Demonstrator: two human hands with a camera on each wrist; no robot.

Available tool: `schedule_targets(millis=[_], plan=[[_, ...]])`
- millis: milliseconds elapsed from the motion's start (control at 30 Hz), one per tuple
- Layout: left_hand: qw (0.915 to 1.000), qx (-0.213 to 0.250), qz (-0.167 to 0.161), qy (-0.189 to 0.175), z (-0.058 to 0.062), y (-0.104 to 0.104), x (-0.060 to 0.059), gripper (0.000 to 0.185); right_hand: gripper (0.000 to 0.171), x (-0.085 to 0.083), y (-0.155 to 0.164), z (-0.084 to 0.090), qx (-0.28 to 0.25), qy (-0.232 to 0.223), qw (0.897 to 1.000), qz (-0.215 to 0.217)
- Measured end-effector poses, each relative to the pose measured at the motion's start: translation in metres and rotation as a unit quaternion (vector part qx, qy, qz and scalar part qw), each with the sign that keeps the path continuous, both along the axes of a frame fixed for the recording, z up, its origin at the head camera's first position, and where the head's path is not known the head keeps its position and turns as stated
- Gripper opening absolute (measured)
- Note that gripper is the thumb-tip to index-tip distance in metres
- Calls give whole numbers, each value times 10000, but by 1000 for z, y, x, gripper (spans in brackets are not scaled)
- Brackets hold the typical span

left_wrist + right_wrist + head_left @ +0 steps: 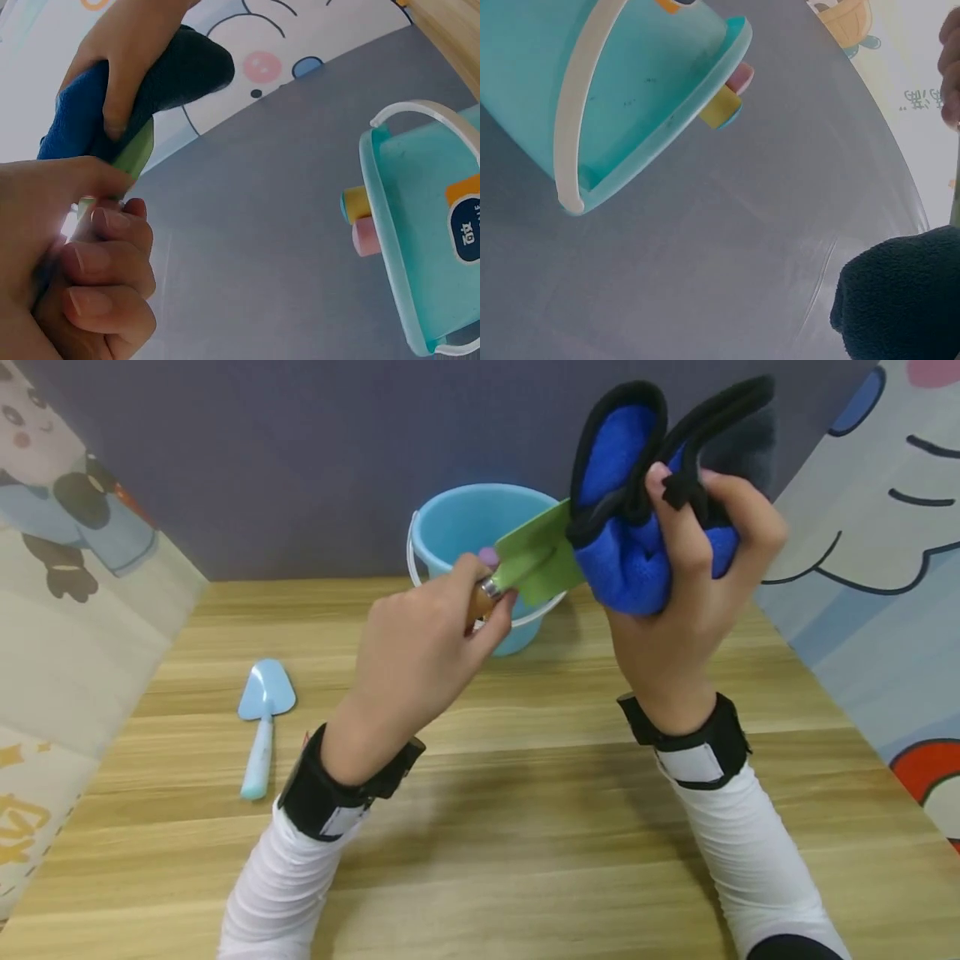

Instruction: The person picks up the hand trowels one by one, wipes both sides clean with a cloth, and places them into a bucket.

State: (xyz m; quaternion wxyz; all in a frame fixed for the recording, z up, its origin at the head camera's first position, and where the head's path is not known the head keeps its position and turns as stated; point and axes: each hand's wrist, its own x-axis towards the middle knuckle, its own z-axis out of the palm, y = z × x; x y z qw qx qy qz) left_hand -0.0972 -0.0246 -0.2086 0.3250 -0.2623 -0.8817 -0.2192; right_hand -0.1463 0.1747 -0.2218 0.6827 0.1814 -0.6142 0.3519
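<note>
My left hand [416, 639] grips the wooden handle of a trowel with a green blade [532, 556], held above the table and in front of a light-blue bucket [517, 642]. A blue cloth with black edging [622, 572] is bunched in my right hand [671, 618], pinched between thumb and fingers. The far end of the blade goes behind or into the cloth, which hides it. In the left wrist view, the left fingers [109, 259] curl round the handle. The right wrist view shows dark cloth [904, 296] at its lower right.
A small light-blue shovel [267, 689] lies on the wooden table [487, 843] at the left. Pink and yellow handle ends [365, 236] poke out over the bucket's rim, and a white bail handle hangs on it. A grey panel [315, 468] rises behind, with patterned walls either side.
</note>
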Motion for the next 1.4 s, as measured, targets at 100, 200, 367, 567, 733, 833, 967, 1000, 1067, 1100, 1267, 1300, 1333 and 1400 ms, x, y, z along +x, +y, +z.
schedule_targets(millis=[100, 200, 367, 567, 733, 833, 967, 1000, 1067, 1100, 1267, 1300, 1333, 1400], plan=[[9977, 290, -49, -606, 3, -1, 0, 29, 35, 1, 4, 5, -153, -122, 9998, 17], [9922, 495, -60, -1141, 5, -2, 0, 32, 32, 2, 8, 9, -308, -221, 9993, 33], [9872, 486, -62, -1516, 9, -6, -3, 35, 33, 2, 17, 14, -507, -223, 9984, 68], [9871, 462, -187, -1519, 8, -13, -9, 35, 33, 4, 27, 15, -447, 131, 9989, 55], [9870, 471, -267, -1515, 8, -16, -11, 36, 34, 12, 17, 12, -386, 143, 9990, 181], [9896, 366, -204, -1374, 8, -15, -10, 33, 36, 20, 1, 7, -134, 130, 9979, 620], [9956, 264, -93, -895, 5, -13, -9, 19, 37, 28, -19, -5, 981, -146, 9907, 929], [9972, 224, -66, -704, 4, -13, -9, 18, 37, 31, -21, -9, 1334, -277, 9871, 837], [9994, 144, -1, -316, 1, -11, -8, 24, 36, 33, -25, -14, 1842, -492, 9793, 680], [9998, 112, 45, -139, 0, -11, -8, 28, 35, 34, -26, -16, 2002, -548, 9765, 576], [9991, 109, 39, 396, -2, -9, -7, 34, 33, 36, -30, -21, 2059, -628, 9759, 355], [9990, 115, 36, 440, -2, -8, -6, 34, 33, 36, -31, -21, 2038, -622, 9765, 332], [9988, 123, 35, 468, -2, -8, -6, 34, 33, 36, -32, -21, 2015, -615, 9770, 318], [9987, 137, 53, 498, -1, -8, -5, 34, 33, 35, -34, -21, 1961, -591, 9784, 282]])
